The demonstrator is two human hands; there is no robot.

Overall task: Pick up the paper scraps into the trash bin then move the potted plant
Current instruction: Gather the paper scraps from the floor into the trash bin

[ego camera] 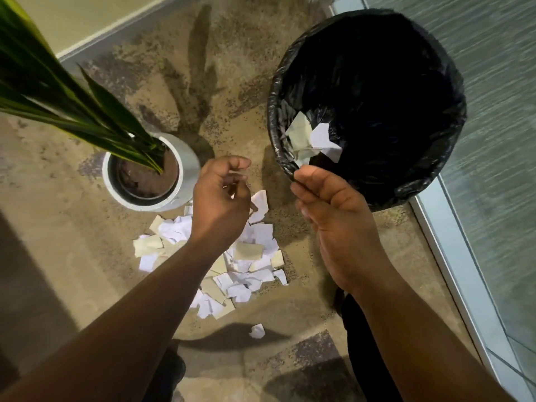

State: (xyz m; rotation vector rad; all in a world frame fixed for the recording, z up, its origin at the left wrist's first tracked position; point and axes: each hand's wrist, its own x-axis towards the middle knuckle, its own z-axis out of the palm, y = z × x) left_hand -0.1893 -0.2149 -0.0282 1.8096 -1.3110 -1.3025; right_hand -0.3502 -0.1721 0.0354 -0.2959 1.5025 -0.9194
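A pile of white and beige paper scraps (pixel 255 253) lies on the speckled floor between a potted plant and a trash bin. The bin (pixel 275 91) is lined with a black bag and stands at the upper right. A few scraps (pixel 314 137) hang just inside its near rim, right off the fingertips of my right hand (pixel 327 210), whose fingers are relaxed and hold nothing. My left hand (pixel 220 198) hovers over the pile with loosely curled fingers and nothing visibly in it. The plant's white pot (pixel 187 161) stands left of the pile, its long green leaves (pixel 72 103) reaching to the upper left.
One stray scrap (pixel 257 330) lies nearer to me than the pile. A metal-framed glass panel (pixel 452 242) runs along the right, close behind the bin. A wall base (pixel 95 39) crosses the upper left. My dark trouser leg (pixel 368 349) is at the bottom.
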